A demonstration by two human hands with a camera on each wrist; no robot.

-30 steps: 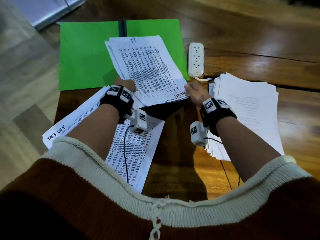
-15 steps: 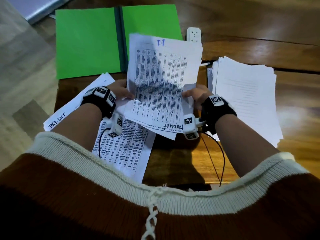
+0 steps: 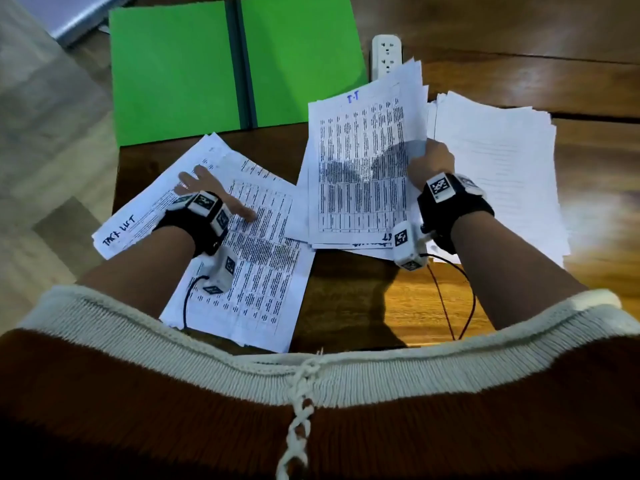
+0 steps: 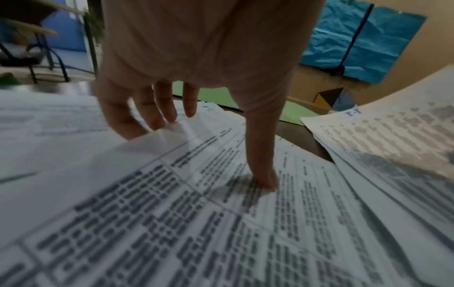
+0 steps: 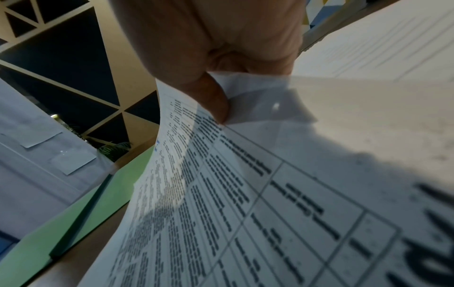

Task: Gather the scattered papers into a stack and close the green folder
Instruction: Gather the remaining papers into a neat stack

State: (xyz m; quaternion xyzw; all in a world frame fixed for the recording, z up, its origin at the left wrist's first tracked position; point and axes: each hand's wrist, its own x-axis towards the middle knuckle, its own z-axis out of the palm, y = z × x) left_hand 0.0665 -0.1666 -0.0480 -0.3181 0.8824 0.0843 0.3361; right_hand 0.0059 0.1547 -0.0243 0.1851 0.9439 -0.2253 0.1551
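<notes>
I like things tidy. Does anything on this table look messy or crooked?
Yes. The printed sheets under the left hand lie crooked and fanned out. The bundle in the right hand has uneven edges. The green folder lies open.

Left hand (image 3: 207, 188): I've let go of the printed bundle (image 3: 363, 168); my fingers now spread flat on the loose sheets (image 3: 263, 271).
Right hand (image 3: 431, 166): holds the bundle alone now.
Bundle: shifted right, over the blank stack (image 3: 502, 161).

Head view looks steeply down on the table (image 3: 346, 306) from above; wrist views sit close (near paper level), facing forward, both sharing the green folder (image 3: 173, 74).
</notes>
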